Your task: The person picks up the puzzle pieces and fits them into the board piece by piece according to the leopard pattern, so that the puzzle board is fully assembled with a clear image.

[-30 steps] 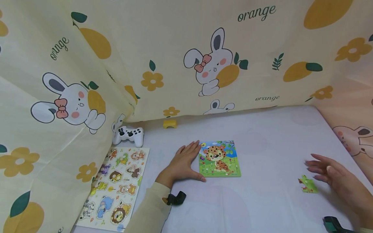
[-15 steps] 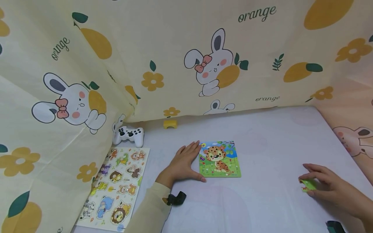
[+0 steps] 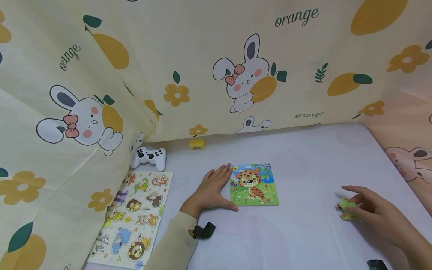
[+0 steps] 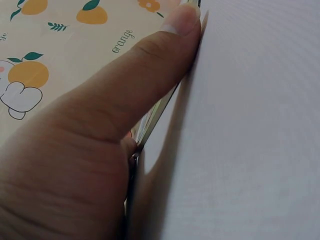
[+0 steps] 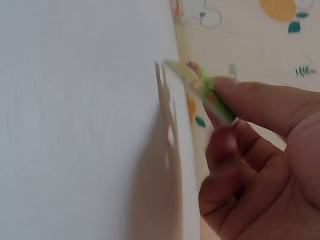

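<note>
A square leopard jigsaw puzzle (image 3: 254,184) lies flat on the white-covered table. My left hand (image 3: 210,191) rests beside its left edge, fingers fairly straight and thumb at the lower left corner; in the left wrist view the thumb (image 4: 150,60) touches the thin edge of the board. Off to the right, my right hand (image 3: 379,212) pinches a small green puzzle piece (image 3: 345,210) between thumb and fingers. The right wrist view has this piece (image 5: 197,82) tilted above the cloth, its shadow below, with part of it covered by the fingers.
On the left lies a board of animal pictures (image 3: 135,217), partly under the left forearm's side. Behind it sit a white game controller (image 3: 148,157) and a yellow block (image 3: 197,144). A printed curtain (image 3: 202,56) hangs round the back and sides.
My right hand has come down over the green puzzle piece, pinched it and lifted it, shifting a little to the left. The left hand and the leopard puzzle stay in place.
</note>
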Motion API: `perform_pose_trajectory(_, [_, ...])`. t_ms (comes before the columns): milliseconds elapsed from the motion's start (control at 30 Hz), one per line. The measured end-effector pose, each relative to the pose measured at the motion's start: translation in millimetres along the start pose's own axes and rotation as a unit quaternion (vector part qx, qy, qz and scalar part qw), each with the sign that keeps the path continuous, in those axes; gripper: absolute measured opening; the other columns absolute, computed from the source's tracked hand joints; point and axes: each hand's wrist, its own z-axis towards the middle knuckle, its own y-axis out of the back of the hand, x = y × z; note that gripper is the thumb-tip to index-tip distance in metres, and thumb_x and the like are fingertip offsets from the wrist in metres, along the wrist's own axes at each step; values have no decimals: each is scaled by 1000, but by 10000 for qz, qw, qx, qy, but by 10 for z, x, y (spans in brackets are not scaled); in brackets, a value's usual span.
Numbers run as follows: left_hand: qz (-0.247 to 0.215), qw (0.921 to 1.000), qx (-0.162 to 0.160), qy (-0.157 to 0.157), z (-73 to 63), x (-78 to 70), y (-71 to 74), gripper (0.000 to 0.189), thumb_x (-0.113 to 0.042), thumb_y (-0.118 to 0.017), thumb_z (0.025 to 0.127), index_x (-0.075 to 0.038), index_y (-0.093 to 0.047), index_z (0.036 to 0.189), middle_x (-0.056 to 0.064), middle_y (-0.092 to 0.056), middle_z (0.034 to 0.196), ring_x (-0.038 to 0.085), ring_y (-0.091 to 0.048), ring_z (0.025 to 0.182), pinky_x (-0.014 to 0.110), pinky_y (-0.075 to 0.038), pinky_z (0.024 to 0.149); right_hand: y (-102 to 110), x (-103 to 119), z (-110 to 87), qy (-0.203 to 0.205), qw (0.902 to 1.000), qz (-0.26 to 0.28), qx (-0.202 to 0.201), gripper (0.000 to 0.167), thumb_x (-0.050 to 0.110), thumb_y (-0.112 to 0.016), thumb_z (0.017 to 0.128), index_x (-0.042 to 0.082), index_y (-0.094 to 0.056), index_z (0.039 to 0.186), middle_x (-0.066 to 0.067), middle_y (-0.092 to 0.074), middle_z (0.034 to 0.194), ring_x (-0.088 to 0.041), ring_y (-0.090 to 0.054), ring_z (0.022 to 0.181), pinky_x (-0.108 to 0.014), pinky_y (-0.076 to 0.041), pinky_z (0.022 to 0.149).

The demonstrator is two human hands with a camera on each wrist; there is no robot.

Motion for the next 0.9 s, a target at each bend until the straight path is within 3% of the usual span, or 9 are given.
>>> perform_pose_trajectory(200, [-8,10000,25,40,4,1,4,144,-85,-85,68,-17,-19,176,-7,-4,181,9,3,164,46,0,132,-104,224,135,-294,9987,-265,326,30,3,-77,101,5,-74,131,2,-63,97,-8,-55,78,-24,-49,63])
perform_pose_trajectory(367, [30,10000,43,60,9,-2,9,144,-86,-84,68,-18,-18,176,-8,-4,181,10,3,164,46,0,132,-207,435,271,-345,9985,-22,429,28,11,-75,105,7,-75,132,0,-66,99,-11,-56,82,-25,-51,65])
perform_pose_trajectory(567, [19,10000,36,31,8,-5,21,143,-87,-84,69,-17,-18,176,-8,-4,181,12,2,165,47,0,132,-444,689,456,103,9983,488,297,28,10,-77,103,7,-74,131,1,-66,94,-13,-57,79,-27,-53,59])
perform_pose_trajectory(900, [-19,10000,23,25,9,-1,18,144,-87,-83,68,-17,-19,176,-8,-4,181,12,2,165,47,0,132,-855,1042,765,495,9904,1235,363,26,7,-79,101,6,-75,127,0,-65,89,-17,-59,75,-28,-55,57])
